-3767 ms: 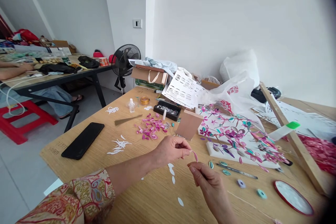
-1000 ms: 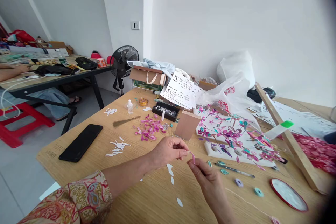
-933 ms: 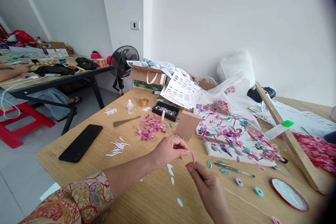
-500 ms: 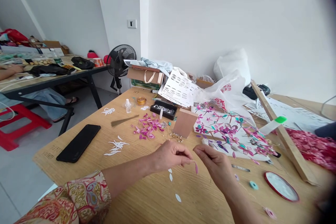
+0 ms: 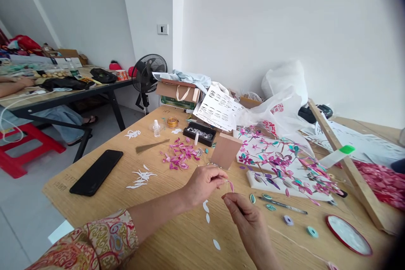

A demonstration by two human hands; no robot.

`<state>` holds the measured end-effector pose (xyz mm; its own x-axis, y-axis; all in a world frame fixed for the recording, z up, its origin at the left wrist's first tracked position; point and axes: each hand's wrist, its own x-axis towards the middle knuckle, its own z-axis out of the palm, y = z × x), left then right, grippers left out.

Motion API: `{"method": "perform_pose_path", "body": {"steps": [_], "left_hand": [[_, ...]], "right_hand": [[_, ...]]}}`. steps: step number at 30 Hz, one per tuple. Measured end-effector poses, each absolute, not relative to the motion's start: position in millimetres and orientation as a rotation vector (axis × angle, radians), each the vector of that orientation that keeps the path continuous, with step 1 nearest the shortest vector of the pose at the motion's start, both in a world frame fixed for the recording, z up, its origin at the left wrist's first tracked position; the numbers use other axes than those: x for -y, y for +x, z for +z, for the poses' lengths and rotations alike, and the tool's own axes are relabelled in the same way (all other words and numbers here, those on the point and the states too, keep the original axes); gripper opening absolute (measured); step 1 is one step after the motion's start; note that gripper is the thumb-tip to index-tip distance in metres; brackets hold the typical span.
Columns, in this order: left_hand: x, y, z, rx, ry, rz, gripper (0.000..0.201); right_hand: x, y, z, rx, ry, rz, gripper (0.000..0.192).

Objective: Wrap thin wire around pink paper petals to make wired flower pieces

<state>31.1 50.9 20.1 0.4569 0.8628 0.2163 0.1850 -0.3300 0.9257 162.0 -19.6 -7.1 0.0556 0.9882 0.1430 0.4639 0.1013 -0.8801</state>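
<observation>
**One pink petal in hand, many already made**

A small pink petal [image 5: 231, 185] is pinched at its upper end between the thumb and forefinger of the left hand [image 5: 202, 181] and held just above the wooden table [image 5: 104, 202]. The right hand [image 5: 245, 215] is raised beside it, its fingertips drawn narrowly together just below the petal's tip — whether they actually touch it cannot be told.

Much appears to be done already: a heap of finished pink petals [image 5: 180, 156] lies further back on the table, and a white board [image 5: 278, 164] is largely covered with pink, purple and teal blossoms on branches. What is left cannot be gauged exactly, but loose pieces are still unused — white paper leaf shapes [image 5: 207, 212] beneath the hands, and small teal and purple coils [image 5: 289, 220] to the right.

The held petal is narrow, pointed at both ends, pale pink with a darker edge, and looks thin and easily bent.
</observation>
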Motion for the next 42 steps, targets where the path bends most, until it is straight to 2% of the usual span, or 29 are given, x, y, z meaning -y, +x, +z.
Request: {"method": "perform_pose_path", "body": {"steps": [5, 14, 19, 24, 26, 31, 36, 42], "left_hand": [[-51, 29, 21, -0.878, 1.917, 0.922, 0.017], [-53, 35, 22, -0.878, 1.424, 0.868, 0.013], [-58, 34, 23, -0.936, 1.481, 0.906, 0.013], [-64, 33, 19, -0.983, 1.673, 0.974, 0.013], [-65, 33, 19, -0.979, 1.753, 1.009, 0.013], [-67, 32, 21, -0.924, 1.728, 1.015, 0.012], [-69, 30, 24, -0.958, 1.795, 1.039, 0.013], [-65, 32, 22, -0.888, 1.966, 1.093, 0.016]], "right_hand": [[21, 162, -2, 1.593, -1.494, 0.657, 0.027], [17, 174, -14, 1.424, -1.593, 0.773, 0.033], [24, 196, -11, 1.572, -1.753, 0.355, 0.032], [43, 204, 15, 1.572, -1.86, -0.118, 0.038], [45, 200, 23, 1.509, -1.86, -0.08, 0.037], [31, 185, 17, 1.292, -1.614, 0.391, 0.029], [26, 164, 12, 1.11, -1.558, 0.641, 0.028], [24, 147, 28, 1.226, -1.7, 0.531, 0.039]]}}
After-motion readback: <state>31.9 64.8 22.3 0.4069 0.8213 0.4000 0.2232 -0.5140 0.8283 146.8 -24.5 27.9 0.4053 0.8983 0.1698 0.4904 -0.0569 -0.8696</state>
